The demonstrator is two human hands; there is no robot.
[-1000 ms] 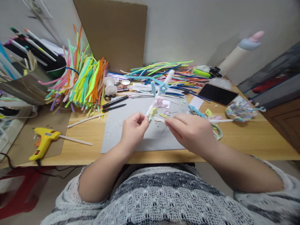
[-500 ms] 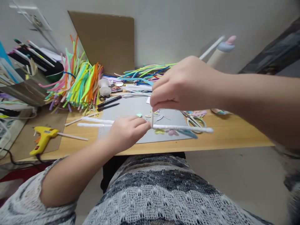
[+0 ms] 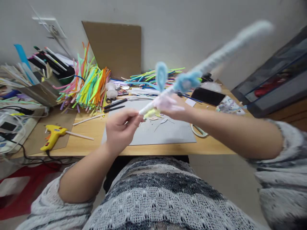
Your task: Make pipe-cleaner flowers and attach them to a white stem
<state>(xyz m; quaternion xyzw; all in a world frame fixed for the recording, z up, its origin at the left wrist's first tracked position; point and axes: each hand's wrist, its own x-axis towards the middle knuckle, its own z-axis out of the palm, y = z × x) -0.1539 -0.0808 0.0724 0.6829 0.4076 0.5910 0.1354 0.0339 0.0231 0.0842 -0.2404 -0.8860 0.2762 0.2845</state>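
Observation:
A white fuzzy pipe-cleaner-wrapped stick (image 3: 216,56) slants up to the right over the table, blurred at its upper end. Light blue pipe-cleaner loops (image 3: 161,76), a pale pink fuzzy flower (image 3: 168,103) and a yellow piece (image 3: 151,112) are on or against it. My left hand (image 3: 122,127) is closed, pinching the stick's lower end between thumb and fingers. Behind the pink flower, close to the stick, is my right hand (image 3: 179,110); its fingers are mostly hidden, so their grip does not show. Below lies a grey mat (image 3: 168,135) with small scraps.
A yellow glue gun (image 3: 54,135) with a white glue stick lies at the left. Bundled coloured pipe cleaners (image 3: 90,86) and a pen holder (image 3: 63,75) stand behind it. Scissors (image 3: 199,131) lie partly under my right forearm. A dark phone-like slab (image 3: 208,95) is at the back right.
The white stick has turned from lying level to slanting up right, bringing its blue and pink parts into view. My right hand has dropped lower, behind it. The view has shifted.

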